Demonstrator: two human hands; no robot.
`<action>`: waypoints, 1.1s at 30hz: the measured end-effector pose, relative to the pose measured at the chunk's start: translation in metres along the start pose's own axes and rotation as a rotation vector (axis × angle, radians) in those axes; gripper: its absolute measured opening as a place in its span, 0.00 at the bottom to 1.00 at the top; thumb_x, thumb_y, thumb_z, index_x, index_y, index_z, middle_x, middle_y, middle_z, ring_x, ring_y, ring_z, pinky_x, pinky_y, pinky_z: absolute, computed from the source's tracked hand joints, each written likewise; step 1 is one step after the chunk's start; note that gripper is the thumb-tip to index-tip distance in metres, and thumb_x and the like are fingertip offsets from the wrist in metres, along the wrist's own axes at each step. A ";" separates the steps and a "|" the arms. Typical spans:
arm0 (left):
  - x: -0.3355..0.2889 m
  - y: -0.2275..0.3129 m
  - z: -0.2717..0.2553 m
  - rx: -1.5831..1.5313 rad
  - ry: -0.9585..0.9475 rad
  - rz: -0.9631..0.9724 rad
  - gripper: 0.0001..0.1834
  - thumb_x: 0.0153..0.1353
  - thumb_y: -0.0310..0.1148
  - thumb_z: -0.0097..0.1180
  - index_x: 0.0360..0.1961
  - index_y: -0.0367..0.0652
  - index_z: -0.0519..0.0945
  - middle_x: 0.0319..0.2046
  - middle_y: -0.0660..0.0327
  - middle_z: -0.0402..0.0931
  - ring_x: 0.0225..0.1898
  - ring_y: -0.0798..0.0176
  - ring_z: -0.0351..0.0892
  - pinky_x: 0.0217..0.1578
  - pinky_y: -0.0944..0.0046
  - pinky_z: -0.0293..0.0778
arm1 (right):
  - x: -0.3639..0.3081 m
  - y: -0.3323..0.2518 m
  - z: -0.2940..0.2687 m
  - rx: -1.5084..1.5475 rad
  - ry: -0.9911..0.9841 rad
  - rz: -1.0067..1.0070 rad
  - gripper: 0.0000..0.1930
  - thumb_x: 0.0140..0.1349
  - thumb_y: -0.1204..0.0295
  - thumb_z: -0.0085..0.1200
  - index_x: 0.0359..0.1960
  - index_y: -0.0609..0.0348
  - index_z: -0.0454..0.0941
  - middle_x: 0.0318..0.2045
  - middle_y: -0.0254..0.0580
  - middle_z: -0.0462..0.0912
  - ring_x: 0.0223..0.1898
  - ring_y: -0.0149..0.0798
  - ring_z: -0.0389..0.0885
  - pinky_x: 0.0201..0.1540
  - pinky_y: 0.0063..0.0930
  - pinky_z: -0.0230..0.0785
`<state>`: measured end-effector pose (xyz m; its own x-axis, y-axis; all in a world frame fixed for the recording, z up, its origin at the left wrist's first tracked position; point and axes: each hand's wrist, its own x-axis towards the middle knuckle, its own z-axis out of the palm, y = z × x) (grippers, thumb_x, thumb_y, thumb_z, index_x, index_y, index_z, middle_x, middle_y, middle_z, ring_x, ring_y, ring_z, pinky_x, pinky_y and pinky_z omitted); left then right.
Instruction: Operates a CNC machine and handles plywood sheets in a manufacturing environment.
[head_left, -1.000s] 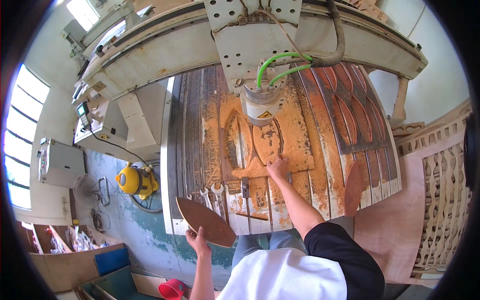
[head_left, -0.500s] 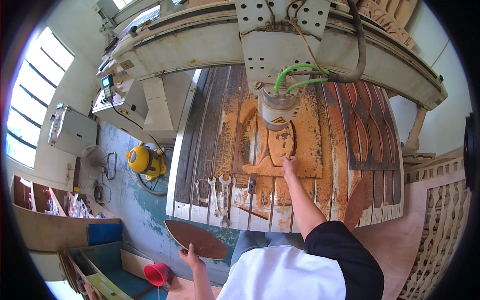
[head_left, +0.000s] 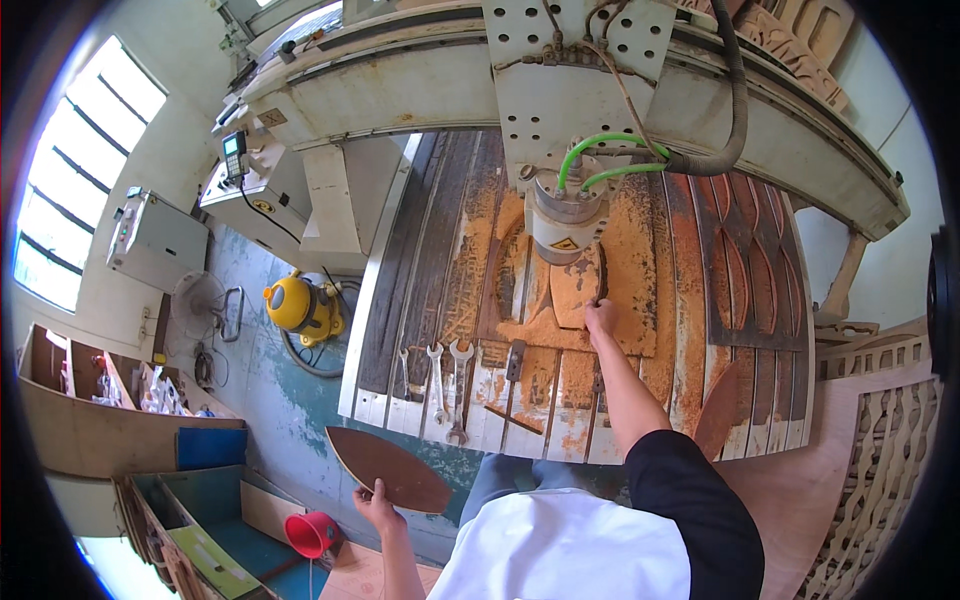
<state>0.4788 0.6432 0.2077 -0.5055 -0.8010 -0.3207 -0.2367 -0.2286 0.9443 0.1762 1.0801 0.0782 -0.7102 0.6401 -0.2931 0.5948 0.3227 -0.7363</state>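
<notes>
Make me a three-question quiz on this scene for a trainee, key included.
1. Open: What does the person's left hand hold?
2. True or false: The person's right hand is touching the red bucket.
3. Multiple choice: Where do the wrenches lie?
A) On the floor
B) On the slatted machine bed
C) Inside the red bucket

Key
1. A flat brown board with curved sides.
2. False; it is at the edge of a sawdust-covered piece near the machine head.
3. B
</notes>
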 end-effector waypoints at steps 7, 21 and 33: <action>0.000 0.000 -0.013 0.017 0.032 0.001 0.13 0.53 0.19 0.55 0.38 0.37 0.66 0.35 0.59 0.70 0.37 0.66 0.71 0.41 0.66 0.67 | -0.001 0.001 -0.002 0.010 0.063 -0.108 0.13 0.53 0.67 0.55 0.23 0.68 0.74 0.21 0.51 0.77 0.25 0.47 0.77 0.30 0.36 0.65; -0.007 0.007 -0.027 -0.005 0.080 0.005 0.12 0.54 0.20 0.55 0.38 0.37 0.66 0.35 0.60 0.70 0.37 0.66 0.71 0.41 0.66 0.67 | -0.030 -0.005 -0.002 0.112 0.197 -0.259 0.14 0.53 0.67 0.56 0.21 0.67 0.72 0.18 0.50 0.76 0.24 0.49 0.76 0.28 0.39 0.65; -0.001 -0.002 -0.017 0.050 0.000 0.045 0.14 0.53 0.21 0.56 0.38 0.38 0.66 0.35 0.60 0.70 0.37 0.65 0.71 0.41 0.66 0.67 | -0.004 -0.050 -0.125 -0.291 0.393 -0.587 0.08 0.57 0.72 0.51 0.24 0.65 0.70 0.22 0.52 0.71 0.23 0.53 0.71 0.27 0.42 0.63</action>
<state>0.4944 0.6349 0.2070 -0.5164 -0.8099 -0.2782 -0.2550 -0.1646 0.9528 0.1967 1.1491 0.1923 -0.7863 0.4907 0.3755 0.2754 0.8223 -0.4980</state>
